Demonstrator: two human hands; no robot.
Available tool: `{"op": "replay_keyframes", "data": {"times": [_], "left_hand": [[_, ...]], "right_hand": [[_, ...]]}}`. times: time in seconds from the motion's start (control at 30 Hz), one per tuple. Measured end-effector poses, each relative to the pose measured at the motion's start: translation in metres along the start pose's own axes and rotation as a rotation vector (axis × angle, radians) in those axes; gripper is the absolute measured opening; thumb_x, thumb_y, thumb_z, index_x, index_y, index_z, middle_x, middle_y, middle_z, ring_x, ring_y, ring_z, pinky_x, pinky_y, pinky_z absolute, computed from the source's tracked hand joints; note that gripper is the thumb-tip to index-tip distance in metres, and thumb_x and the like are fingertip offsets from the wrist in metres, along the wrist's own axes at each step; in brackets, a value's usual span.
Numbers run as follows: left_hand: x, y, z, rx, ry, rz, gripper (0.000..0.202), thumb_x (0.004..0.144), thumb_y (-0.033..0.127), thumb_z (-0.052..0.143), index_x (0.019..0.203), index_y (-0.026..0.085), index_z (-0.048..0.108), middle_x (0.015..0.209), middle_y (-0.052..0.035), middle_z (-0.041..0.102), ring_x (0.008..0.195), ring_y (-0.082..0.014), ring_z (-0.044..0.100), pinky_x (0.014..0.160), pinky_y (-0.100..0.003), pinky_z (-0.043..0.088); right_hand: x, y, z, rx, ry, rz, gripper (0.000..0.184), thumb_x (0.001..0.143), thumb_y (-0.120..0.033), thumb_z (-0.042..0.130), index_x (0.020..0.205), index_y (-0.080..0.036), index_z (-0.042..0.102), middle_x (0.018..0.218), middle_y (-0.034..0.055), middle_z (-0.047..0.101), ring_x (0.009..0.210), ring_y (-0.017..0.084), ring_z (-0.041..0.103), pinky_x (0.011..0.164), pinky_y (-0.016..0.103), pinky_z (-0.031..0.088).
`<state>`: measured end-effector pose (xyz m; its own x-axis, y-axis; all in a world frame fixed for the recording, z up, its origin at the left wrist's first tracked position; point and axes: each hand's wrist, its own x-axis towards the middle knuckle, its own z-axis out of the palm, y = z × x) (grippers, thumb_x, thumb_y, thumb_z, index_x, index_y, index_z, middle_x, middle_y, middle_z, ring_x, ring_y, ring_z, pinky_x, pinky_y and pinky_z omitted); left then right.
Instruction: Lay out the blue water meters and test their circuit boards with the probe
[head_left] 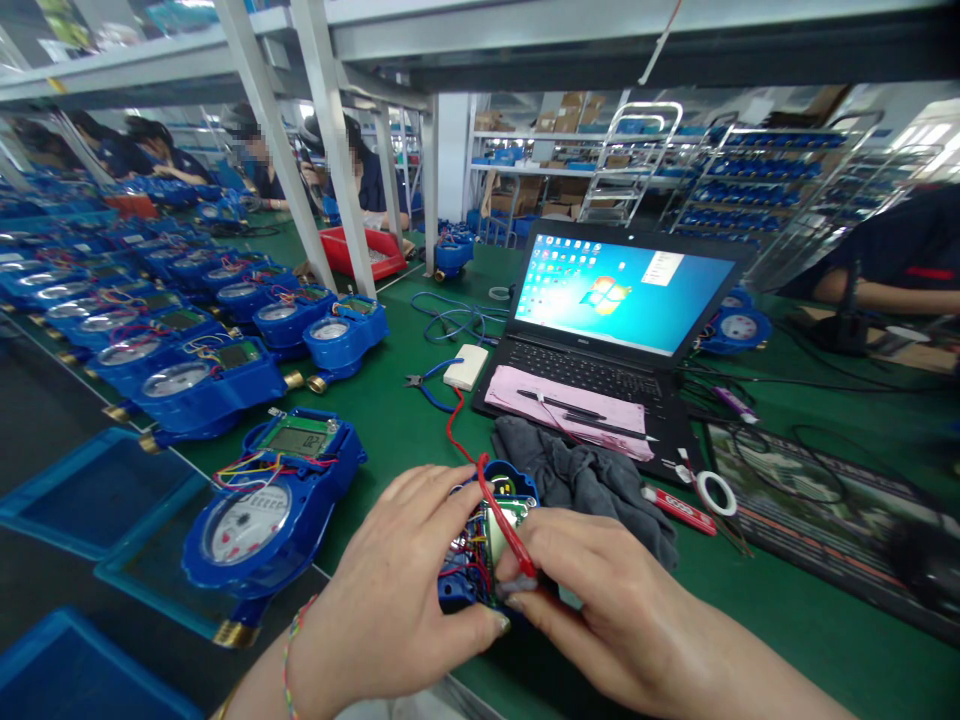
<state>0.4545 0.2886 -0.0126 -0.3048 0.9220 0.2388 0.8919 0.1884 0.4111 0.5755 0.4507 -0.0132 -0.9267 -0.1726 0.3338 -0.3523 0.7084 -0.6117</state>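
Observation:
A blue water meter (455, 592) with an exposed circuit board and thin coloured wires sits at the bench's near edge. My left hand (397, 580) is wrapped over its left side, fingers along the top, thumb at the bottom. Between the fingertips of my right hand (600, 590) is the end of a red cable (491, 500), pinched against the board's right side. Its tip is mostly hidden by my fingers. The cable loops over the meter and runs up to a small white box (466, 367). Another open water meter (251, 525), its display lit, lies left of my left hand.
An open laptop (585, 375) stands behind, with a pink paper and pens on it. A grey cloth (585, 480), a red marker-like stick (679, 510) and a white tape roll (716, 494) lie right. Blue-handled cutters (431, 385) rest near the box. Rows of meters fill the left.

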Motion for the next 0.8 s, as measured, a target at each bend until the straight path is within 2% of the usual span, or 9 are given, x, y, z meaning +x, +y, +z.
{"op": "replay_keyframes", "data": {"times": [0.37, 0.8], "left_hand": [[0.0001, -0.0006, -0.0012, -0.001, 0.059, 0.043, 0.066, 0.062, 0.028, 0.071, 0.122, 0.013, 0.046, 0.129, -0.0121, 0.049, 0.119, -0.0281, 0.044, 0.104, -0.049, 0.038], [0.0003, 0.0018, -0.0016, -0.014, 0.04, 0.026, 0.062, 0.064, 0.029, 0.068, 0.121, 0.014, 0.048, 0.129, -0.0138, 0.05, 0.118, -0.0305, 0.046, 0.102, -0.052, 0.039]], "right_hand": [[-0.0015, -0.0011, -0.0003, -0.012, 0.02, -0.021, 0.009, 0.09, -0.011, 0.044, 0.091, -0.017, 0.051, 0.08, 0.0047, 0.057, 0.072, 0.017, 0.051, 0.064, 0.028, 0.038], [0.0011, -0.001, 0.0013, -0.012, 0.019, -0.015, 0.01, 0.089, -0.01, 0.045, 0.092, -0.015, 0.053, 0.082, 0.0059, 0.058, 0.073, 0.018, 0.052, 0.064, 0.029, 0.04]]}}
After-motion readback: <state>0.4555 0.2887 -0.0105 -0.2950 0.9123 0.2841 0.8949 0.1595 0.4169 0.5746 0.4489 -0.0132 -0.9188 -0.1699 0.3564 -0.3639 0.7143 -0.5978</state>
